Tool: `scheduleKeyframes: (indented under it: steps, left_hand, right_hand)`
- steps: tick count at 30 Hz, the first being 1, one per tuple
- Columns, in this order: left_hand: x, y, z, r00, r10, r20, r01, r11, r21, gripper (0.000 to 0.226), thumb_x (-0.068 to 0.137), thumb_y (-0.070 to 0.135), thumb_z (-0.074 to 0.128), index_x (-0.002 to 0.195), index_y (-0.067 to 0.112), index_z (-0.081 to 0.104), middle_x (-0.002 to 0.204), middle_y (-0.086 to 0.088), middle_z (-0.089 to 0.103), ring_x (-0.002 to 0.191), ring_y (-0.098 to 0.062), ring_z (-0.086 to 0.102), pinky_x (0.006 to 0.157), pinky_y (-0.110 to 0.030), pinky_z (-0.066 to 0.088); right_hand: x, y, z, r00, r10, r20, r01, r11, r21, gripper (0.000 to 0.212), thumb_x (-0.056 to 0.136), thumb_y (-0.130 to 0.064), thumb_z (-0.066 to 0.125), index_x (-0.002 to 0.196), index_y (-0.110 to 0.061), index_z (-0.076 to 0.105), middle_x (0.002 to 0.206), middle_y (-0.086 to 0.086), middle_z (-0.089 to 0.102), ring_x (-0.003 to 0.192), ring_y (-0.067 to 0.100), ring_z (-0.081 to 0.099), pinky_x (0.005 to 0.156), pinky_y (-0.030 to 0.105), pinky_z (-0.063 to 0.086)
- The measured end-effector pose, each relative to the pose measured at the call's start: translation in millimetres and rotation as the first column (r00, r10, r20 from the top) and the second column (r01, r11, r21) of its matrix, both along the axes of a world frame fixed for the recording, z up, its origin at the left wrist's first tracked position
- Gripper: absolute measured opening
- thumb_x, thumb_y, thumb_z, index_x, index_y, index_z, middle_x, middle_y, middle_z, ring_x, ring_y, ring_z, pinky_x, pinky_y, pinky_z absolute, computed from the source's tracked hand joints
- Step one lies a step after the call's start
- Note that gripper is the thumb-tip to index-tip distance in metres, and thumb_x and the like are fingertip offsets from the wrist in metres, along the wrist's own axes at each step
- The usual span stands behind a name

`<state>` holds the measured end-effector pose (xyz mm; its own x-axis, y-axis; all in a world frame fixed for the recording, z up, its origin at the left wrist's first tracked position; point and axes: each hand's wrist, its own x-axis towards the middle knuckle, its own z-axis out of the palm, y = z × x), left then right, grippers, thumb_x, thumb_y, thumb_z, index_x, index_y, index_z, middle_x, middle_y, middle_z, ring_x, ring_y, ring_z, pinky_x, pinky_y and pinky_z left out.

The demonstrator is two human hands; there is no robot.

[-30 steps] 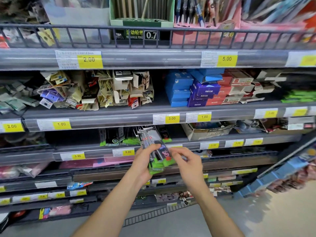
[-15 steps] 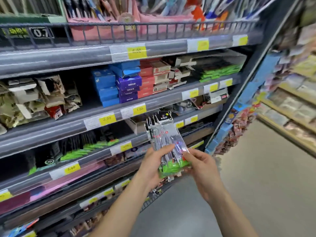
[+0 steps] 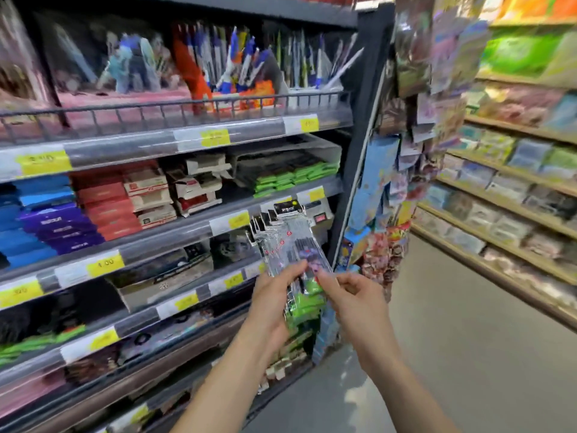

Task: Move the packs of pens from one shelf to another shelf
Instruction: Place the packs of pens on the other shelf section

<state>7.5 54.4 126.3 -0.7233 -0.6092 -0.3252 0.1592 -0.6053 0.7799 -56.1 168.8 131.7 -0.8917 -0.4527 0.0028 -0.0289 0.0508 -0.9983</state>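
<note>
Packs of pens [image 3: 292, 245]: a fanned bundle of clear sleeves, black header cards on top, green ends at the bottom, held up in the air in front of the shelf edge [image 3: 187, 228] with the yellow price tags, not resting on any shelf.
Left hand [image 3: 274, 303]: wrapped round the lower half of the bundle from the left, thumb across its front. This one carries the weight.
Right hand [image 3: 354, 296]: just right of the bundle, fingertips pinching its right edge near the green ends, the other fingers loosely curled.
Long axis: near upright, tops leaning slightly away from the person toward the shelf edge.
The relation that counts: the bundle sits between both hands, the left the nearer and fuller grip. Just above that shelf edge, up and to the right of the bundle, lies a row of similar green-ended packs [image 3: 295, 178].
Step in hand: carrying, I'd judge; no placing yet, destination not certain.
Watch for: slick sleeves could slip out of the fan.
</note>
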Motion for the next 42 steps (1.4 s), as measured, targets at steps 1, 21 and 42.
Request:
scheduleKeyframes:
  steps: [1, 21, 42]
  left_hand:
    - [-10, 0, 2, 1.000, 0.016, 0.017, -0.016, 1.000, 0.001, 0.027, 0.077, 0.013, 0.085, 0.100, 0.014, 0.072, 0.092, -0.014, 0.082, 0.079, -0.029, 0.080, 0.066, -0.045, 0.066]
    - [-210, -68, 22, 0.989, 0.146, 0.004, -0.145, 0.987, -0.062, 0.037, 0.090, 0.028, 0.081, 0.122, 0.010, 0.075, 0.110, -0.021, 0.079, 0.103, -0.044, 0.076, 0.089, -0.060, 0.061]
    - [-286, -95, 35, 0.953, 0.302, 0.017, -0.302, 0.953, 0.028, 0.048, 0.076, 0.036, 0.087, 0.119, 0.017, 0.078, 0.112, -0.017, 0.080, 0.095, -0.034, 0.079, 0.075, -0.048, 0.064]
  right_hand:
    - [-12, 3, 3, 0.999, 0.029, 0.031, -0.029, 1.000, 0.011, 0.035, 0.090, -0.044, 0.074, 0.072, -0.014, 0.071, 0.057, -0.003, 0.058, 0.052, 0.006, 0.049, 0.049, 0.016, 0.037]
    - [-247, -79, 39, 0.943, 0.208, 0.259, -0.189, 0.977, -0.100, 0.020, 0.100, -0.022, 0.063, 0.097, -0.003, 0.066, 0.068, 0.009, 0.073, 0.052, 0.013, 0.063, 0.048, 0.022, 0.043]
    - [-342, -177, 28, 0.775, 0.299, 0.556, 0.074, 0.832, -0.550, 0.013, 0.095, -0.002, 0.067, 0.106, 0.001, 0.060, 0.093, 0.019, 0.076, 0.094, 0.029, 0.077, 0.080, 0.028, 0.061]
